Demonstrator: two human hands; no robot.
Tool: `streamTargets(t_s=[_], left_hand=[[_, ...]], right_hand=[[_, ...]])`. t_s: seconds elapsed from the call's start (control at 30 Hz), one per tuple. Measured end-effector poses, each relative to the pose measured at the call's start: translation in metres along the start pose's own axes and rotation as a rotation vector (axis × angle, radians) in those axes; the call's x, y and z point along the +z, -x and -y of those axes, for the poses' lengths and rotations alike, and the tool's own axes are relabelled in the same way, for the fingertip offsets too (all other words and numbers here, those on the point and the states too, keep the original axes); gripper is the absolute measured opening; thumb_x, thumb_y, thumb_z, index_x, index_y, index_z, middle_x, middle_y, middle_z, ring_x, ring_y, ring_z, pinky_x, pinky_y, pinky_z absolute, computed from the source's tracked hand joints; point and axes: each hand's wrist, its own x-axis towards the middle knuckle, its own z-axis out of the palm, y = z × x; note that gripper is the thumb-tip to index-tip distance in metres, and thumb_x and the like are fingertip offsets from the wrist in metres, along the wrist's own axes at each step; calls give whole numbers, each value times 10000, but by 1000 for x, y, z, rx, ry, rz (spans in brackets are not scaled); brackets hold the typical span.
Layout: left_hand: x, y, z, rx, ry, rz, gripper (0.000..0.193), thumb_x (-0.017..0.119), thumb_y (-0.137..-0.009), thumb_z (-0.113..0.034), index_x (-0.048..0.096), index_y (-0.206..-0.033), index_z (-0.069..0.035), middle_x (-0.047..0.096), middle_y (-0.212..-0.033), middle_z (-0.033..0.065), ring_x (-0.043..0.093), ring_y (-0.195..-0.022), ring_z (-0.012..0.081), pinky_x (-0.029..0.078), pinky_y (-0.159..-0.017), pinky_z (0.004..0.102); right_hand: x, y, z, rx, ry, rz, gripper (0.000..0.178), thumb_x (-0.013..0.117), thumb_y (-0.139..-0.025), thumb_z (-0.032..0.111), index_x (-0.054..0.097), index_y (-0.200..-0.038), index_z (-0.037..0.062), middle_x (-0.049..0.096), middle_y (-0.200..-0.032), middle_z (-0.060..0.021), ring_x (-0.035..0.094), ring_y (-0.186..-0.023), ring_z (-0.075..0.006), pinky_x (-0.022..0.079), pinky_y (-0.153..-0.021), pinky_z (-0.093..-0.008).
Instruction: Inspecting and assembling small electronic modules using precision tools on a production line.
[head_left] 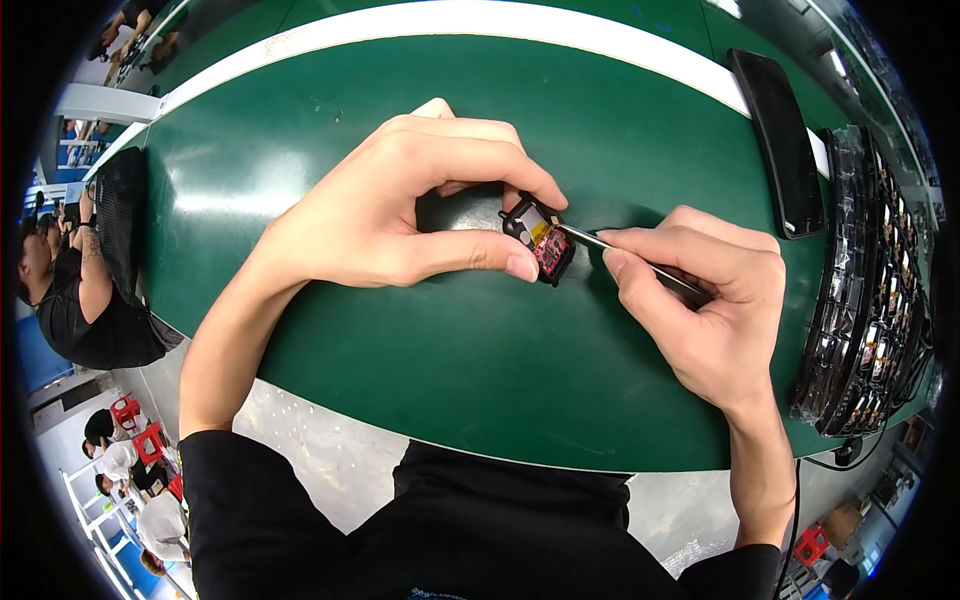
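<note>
Between the thumb and fingers of my left hand (400,205) is a small opened black watch case (522,208), tilted above the table. Inside it a red circuit board (550,250) and a silver-and-yellow part (532,230) show. My right hand (720,290) pinches a pair of slim dark metal tweezers (590,238) like a pen. Their tip reaches the upper right edge of the case, by the board. Whether the tips grip anything there is too small to tell. My left fingertips partly hide the far side of the case.
The green table (480,380) has a white strip (480,18) along its far side. At right lie a black phone (785,150) and stacked clear trays (840,300) of small parts, with black cables (795,520) nearby. A person in black (85,310) sits at the left end.
</note>
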Motion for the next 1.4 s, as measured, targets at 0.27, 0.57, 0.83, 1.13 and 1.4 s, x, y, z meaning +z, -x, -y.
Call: streamTargets(t_s=[0.27,0.57,0.83,1.13,1.4], left_hand=[[5,1,3,81,24,-34,493,968,-790,-301,825,-1204,-73,787,-1011,24,675,-872,193,394,-843,343],[3,0,3,101,-24,-28,446,955,-819,-287,822,-1186,-72,792,-1007,25,690,-887,194,395,-831,344],[6,2,3,75,8,-38,467,965,-800,-293,827,-1194,-85,769,-969,15,636,-823,174,383,-793,327],[4,-1,1,91,5,-61,472,968,-792,-303,829,-1187,-88,762,-953,7,629,-793,170,392,-754,322],[5,2,3,77,-9,-63,470,970,-778,-294,832,-1177,-88,790,-989,21,652,-818,182,415,-770,319]], right_hand=[[1,1,-2,-20,3,-8,145,807,-849,-66,850,-985,-37,641,-650,-47,505,-491,-61,333,-468,-272],[0,0,0,-34,28,1,150,823,-848,-70,849,-992,-38,645,-650,-49,510,-488,-75,342,-470,-278],[1,1,-1,-40,33,1,145,825,-856,-71,849,-995,-40,643,-648,-59,517,-492,-81,353,-475,-285],[2,2,-1,-31,28,-10,133,827,-867,-67,851,-995,-35,642,-643,-55,521,-490,-78,351,-472,-281],[0,1,2,-25,49,-1,132,818,-860,-61,850,-985,-34,646,-641,-49,526,-479,-71,348,-461,-278]])
